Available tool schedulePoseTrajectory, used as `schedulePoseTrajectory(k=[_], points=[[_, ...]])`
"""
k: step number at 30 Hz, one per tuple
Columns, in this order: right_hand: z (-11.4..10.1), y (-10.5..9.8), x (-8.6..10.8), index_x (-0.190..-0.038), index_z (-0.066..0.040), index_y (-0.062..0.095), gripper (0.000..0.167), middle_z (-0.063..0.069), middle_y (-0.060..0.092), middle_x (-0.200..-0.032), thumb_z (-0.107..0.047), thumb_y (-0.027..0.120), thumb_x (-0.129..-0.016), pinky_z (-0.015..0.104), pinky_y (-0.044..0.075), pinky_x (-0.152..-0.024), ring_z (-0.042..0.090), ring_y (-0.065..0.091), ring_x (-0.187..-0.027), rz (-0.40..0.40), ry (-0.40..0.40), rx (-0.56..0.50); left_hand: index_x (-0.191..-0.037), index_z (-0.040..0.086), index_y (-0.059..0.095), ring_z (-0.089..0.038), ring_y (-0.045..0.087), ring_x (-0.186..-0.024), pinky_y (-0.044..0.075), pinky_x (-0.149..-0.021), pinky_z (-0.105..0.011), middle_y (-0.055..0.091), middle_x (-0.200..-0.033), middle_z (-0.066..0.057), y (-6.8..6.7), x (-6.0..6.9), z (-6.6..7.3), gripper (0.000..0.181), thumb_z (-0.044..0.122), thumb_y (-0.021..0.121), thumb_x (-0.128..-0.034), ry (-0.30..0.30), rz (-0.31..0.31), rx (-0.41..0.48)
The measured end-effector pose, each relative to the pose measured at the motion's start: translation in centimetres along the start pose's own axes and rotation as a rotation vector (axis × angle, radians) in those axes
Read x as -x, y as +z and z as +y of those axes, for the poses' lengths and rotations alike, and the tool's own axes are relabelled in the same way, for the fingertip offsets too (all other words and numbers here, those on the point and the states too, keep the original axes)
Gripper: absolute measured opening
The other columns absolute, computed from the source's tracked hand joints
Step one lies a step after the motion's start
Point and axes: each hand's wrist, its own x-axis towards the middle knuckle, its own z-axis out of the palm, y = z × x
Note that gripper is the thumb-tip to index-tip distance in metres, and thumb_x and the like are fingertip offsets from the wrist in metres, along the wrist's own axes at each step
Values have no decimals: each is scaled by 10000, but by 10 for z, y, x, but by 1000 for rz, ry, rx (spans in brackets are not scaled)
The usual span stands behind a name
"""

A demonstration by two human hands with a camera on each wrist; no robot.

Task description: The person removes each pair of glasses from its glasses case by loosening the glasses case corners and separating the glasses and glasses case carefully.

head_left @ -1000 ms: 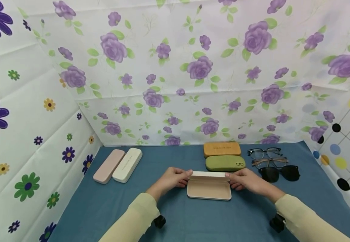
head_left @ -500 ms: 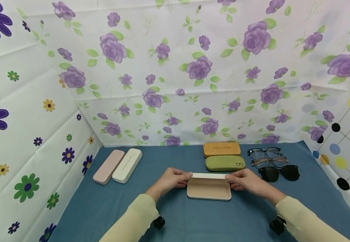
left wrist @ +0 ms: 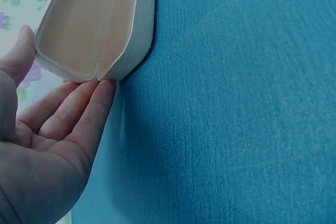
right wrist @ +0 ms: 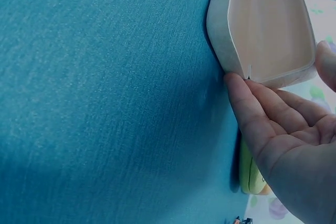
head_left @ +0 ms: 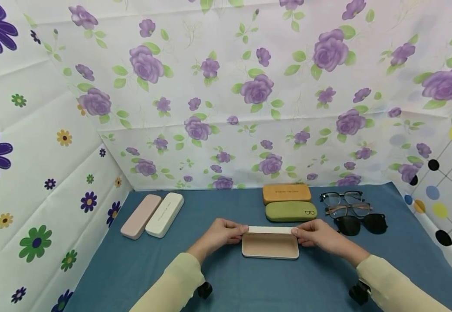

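Observation:
A white glasses case [head_left: 270,246] with a beige lining lies partly open on the blue cloth, its lid tilted up at the back. At the left end of the lid, my left hand [head_left: 222,234] holds on with the thumb on the lid's edge. My right hand [head_left: 319,236] holds the other end the same way. In the left wrist view, fingertips of the left hand [left wrist: 58,129] touch the case [left wrist: 86,24] by the hinge notch. The right wrist view shows the right hand [right wrist: 283,124] likewise at the hinge end of the case [right wrist: 273,30].
Behind the right hand are an orange case [head_left: 286,193] and a green case [head_left: 290,211]. Right of them lie two pairs of clear glasses [head_left: 341,198] and dark sunglasses [head_left: 360,224]. A pink case [head_left: 141,216] and a white closed case [head_left: 165,215] lie at the left.
The case's lid has tilted slightly further forward and down, with both hands still holding its ends. The other cases and the glasses have not moved.

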Motion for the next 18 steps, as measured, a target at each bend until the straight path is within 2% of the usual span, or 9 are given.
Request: schedulePoseTrajectory(k=[9, 18], points=[[1, 1, -2, -1219, -8, 600, 601, 122, 655, -1142, -491, 608, -862, 375, 545, -804, 216, 650, -977, 13, 19, 33, -1040, 133, 724, -246, 673, -981, 533, -841, -380, 693, -1087, -96, -1, 5, -1, 434, 467, 730, -764, 7, -21, 4], [2, 0, 1, -1285, -16, 554, 646, 112, 646, -1180, -474, 646, -841, 373, 543, -812, 209, 648, -1022, 11, -18, 61, -1114, 106, 688, -199, 676, -988, 542, -820, -347, 701, -1055, -57, -2, 3, -5, 522, 449, 769, -729, 6, -19, 2]])
